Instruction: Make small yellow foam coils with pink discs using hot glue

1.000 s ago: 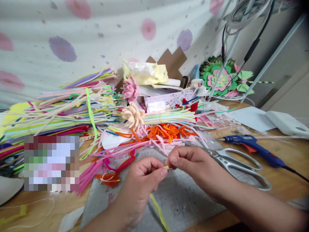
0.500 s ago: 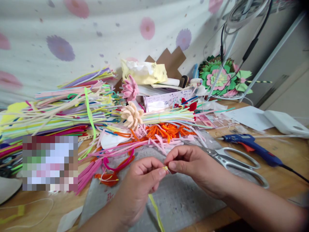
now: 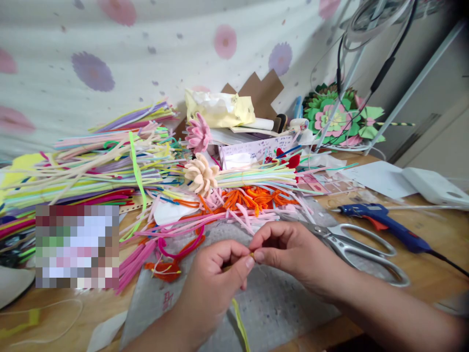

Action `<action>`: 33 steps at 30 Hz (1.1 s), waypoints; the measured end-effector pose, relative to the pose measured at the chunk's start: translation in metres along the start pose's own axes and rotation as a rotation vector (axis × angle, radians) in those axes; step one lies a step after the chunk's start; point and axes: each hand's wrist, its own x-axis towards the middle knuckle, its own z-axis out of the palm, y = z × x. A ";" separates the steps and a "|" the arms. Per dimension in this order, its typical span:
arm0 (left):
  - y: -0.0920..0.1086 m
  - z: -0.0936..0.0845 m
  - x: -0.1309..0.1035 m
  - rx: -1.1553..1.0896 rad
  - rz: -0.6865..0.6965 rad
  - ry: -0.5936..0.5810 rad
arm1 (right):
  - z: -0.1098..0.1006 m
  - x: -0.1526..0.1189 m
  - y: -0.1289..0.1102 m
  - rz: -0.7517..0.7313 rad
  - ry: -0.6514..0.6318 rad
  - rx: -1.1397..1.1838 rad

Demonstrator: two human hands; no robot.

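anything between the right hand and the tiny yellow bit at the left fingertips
Nothing visible: the right hand is right at the small yellow piece, which sits at the fingertips of the left hand. The scissors lie to the right, out of that path.

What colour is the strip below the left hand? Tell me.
The strip is greenish yellow, best seen in the head view.

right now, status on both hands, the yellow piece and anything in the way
Left hand pinching small yellow piece. Right hand close against it, grip unclear. Yellow strip below left hand. Scissors partly behind right hand.
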 end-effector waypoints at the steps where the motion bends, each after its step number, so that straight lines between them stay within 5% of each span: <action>1: 0.001 0.000 -0.001 0.020 0.002 0.013 | 0.000 0.000 0.000 -0.007 0.005 -0.011; 12: 0.004 0.002 -0.003 0.037 0.067 -0.008 | 0.004 -0.004 -0.002 -0.137 0.092 -0.225; 22: -0.006 -0.005 0.001 -0.184 -0.025 -0.104 | -0.005 -0.004 0.000 0.008 -0.065 0.232; 33: -0.002 -0.003 0.002 -0.259 -0.093 -0.046 | -0.014 -0.005 0.000 -0.081 0.072 -0.094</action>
